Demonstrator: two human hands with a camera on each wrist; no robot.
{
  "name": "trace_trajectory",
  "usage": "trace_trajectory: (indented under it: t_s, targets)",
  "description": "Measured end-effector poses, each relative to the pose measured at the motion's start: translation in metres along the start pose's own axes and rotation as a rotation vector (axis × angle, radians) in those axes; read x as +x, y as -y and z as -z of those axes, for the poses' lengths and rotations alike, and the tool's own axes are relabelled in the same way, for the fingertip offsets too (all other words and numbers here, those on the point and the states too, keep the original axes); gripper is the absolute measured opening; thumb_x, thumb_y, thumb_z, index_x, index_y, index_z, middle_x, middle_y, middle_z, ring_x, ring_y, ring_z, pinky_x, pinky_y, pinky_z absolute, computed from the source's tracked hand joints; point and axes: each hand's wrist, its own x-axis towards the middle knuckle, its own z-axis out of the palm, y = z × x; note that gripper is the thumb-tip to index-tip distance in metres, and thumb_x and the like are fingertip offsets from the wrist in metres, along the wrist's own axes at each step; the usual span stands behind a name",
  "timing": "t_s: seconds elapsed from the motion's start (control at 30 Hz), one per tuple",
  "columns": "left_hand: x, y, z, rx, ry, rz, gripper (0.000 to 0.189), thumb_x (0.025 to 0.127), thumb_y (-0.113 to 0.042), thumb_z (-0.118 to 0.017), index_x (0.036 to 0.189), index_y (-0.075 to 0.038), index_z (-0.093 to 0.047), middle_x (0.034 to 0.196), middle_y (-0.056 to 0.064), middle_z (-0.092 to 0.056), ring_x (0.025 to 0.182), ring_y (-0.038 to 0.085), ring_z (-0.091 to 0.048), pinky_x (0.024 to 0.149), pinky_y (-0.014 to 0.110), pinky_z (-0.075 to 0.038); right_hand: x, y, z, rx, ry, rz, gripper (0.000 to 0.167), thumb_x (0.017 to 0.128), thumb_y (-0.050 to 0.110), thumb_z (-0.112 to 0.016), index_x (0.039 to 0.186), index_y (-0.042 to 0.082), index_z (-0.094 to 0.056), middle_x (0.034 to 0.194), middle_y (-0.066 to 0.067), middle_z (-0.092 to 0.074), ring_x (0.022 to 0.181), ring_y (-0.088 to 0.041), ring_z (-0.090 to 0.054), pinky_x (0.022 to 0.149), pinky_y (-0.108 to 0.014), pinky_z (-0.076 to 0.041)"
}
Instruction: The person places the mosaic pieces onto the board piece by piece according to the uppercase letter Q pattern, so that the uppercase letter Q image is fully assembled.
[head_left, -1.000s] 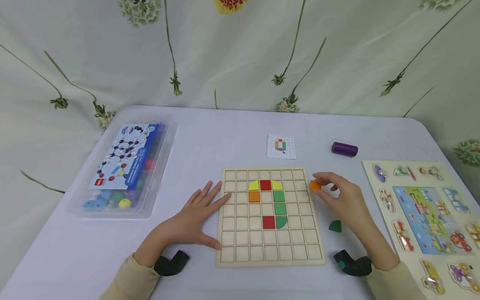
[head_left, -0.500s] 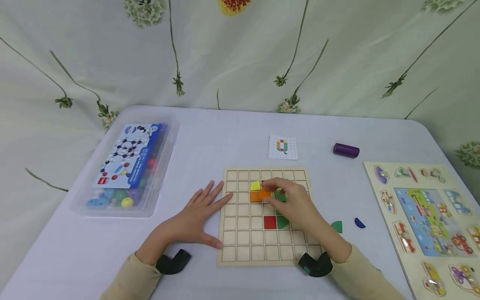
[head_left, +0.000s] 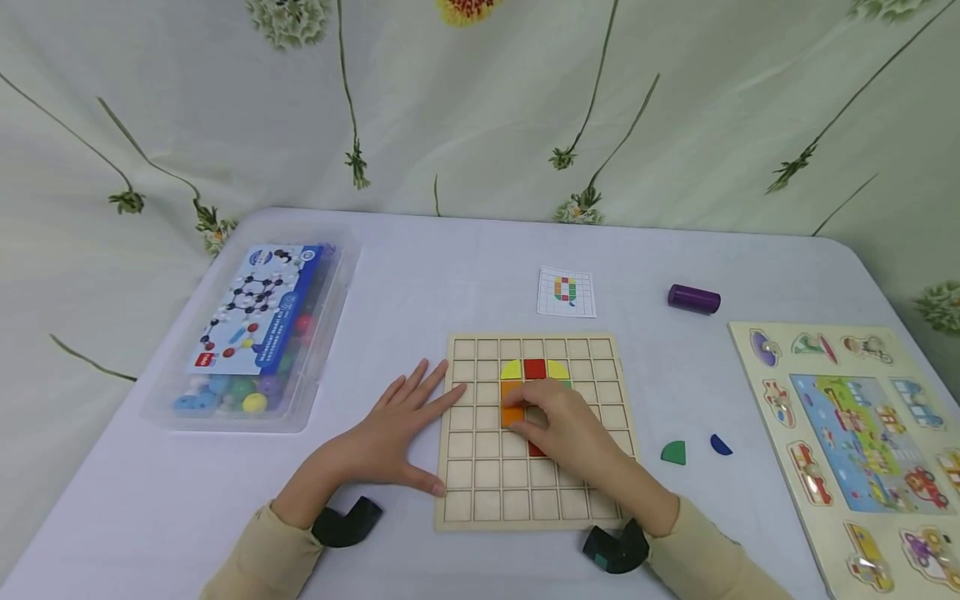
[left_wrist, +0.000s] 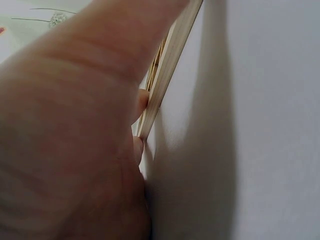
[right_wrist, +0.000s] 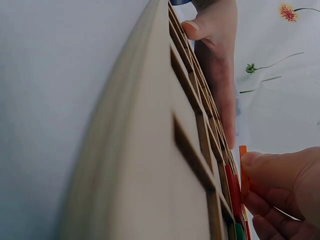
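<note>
My right hand (head_left: 566,421) pinches an orange square tile (head_left: 512,417) over the gridded wooden board (head_left: 480,505), just below another orange tile (head_left: 510,388). In the right wrist view, the pinched tile (right_wrist: 243,172) stands edge-on between thumb and fingers; whether it is fully seated cannot be told. Along the board's left edge lies my left hand (head_left: 393,437), fingers spread, fingertips and thumb touching the rim. Two yellow quarter-round tiles flank a red tile (head_left: 535,368) on the board. A lower red tile (head_left: 536,449) and the green tiles are mostly behind my right hand.
Right of the board lie a green quarter-round piece (head_left: 674,452) and a dark blue piece (head_left: 721,445). Beyond it are a pattern card (head_left: 566,292) and a purple cylinder (head_left: 693,299). A clear plastic box (head_left: 300,400) stands left, a picture puzzle (head_left: 813,333) right.
My right hand has carried the orange tile leftward from beside the board to the cell under the other orange tile. The blue piece has come into view. My left hand stays put.
</note>
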Motion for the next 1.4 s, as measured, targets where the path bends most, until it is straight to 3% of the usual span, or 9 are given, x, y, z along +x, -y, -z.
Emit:
trace_trajectory:
  t_s: [0.3,0.6,0.73,0.87,1.13,1.4]
  targets:
    - [0.0,0.0,0.001,0.003,-0.01,-0.009,0.114,0.063,-0.061,-0.076,0.15,-0.011,-0.021,0.155,0.013,0.002,0.138,0.033,0.012,0.105,0.054,0.003,0.0,-0.001,-0.001,-0.024,-0.015,0.036,0.025,0.075,0.006,-0.078,0.096,0.013,-0.068,0.098,0.005,-0.064,0.098,-0.015,-0.056,0.086,-0.033,-0.045]
    - [0.0,0.0,0.0,0.005,-0.011,-0.011,0.114,0.063,-0.062,-0.075,0.15,-0.011,-0.021,0.155,0.012,0.002,0.138,0.033,0.011,0.106,0.054,0.003,-0.002,-0.002,0.0,0.016,-0.04,-0.018,0.024,0.076,0.005,-0.077,0.096,0.013,-0.068,0.097,0.006,-0.063,0.094,-0.013,-0.057,0.083,-0.032,-0.046]
    - [0.001,0.0,0.0,0.005,-0.006,0.002,0.114,0.063,-0.063,-0.074,0.15,-0.012,-0.021,0.155,0.011,0.002,0.138,0.032,0.012,0.106,0.054,0.003,-0.002,0.0,0.012,0.06,-0.061,-0.062,0.021,0.079,0.004,-0.075,0.098,0.011,-0.069,0.097,0.005,-0.064,0.089,-0.013,-0.057,0.079,-0.032,-0.048]
    - [0.001,0.001,-0.001,0.007,-0.001,0.013,0.115,0.063,-0.064,-0.074,0.15,-0.013,-0.021,0.155,0.011,0.003,0.138,0.031,0.013,0.106,0.053,0.004,-0.007,-0.007,0.037,0.063,-0.138,-0.054,0.02,0.08,0.001,-0.073,0.098,0.007,-0.069,0.094,0.001,-0.066,0.084,-0.015,-0.058,0.075,-0.035,-0.049]
    - [0.0,0.001,-0.001,0.004,-0.008,-0.002,0.115,0.063,-0.062,-0.075,0.15,-0.012,-0.021,0.155,0.012,0.003,0.138,0.032,0.012,0.105,0.054,0.004,-0.042,-0.03,0.085,-0.04,-0.277,-0.161,0.017,0.084,0.004,-0.07,0.1,0.008,-0.069,0.095,0.0,-0.068,0.084,-0.014,-0.057,0.074,-0.028,-0.045]
    - [0.0,0.001,0.0,-0.003,-0.016,-0.011,0.114,0.063,-0.06,-0.077,0.15,-0.01,-0.021,0.155,0.013,0.002,0.138,0.033,0.012,0.105,0.054,0.003,-0.091,-0.043,0.096,-0.102,-0.272,-0.354,0.024,0.087,0.014,-0.068,0.111,0.01,-0.069,0.103,-0.005,-0.068,0.081,-0.011,-0.06,0.063,-0.019,-0.045]
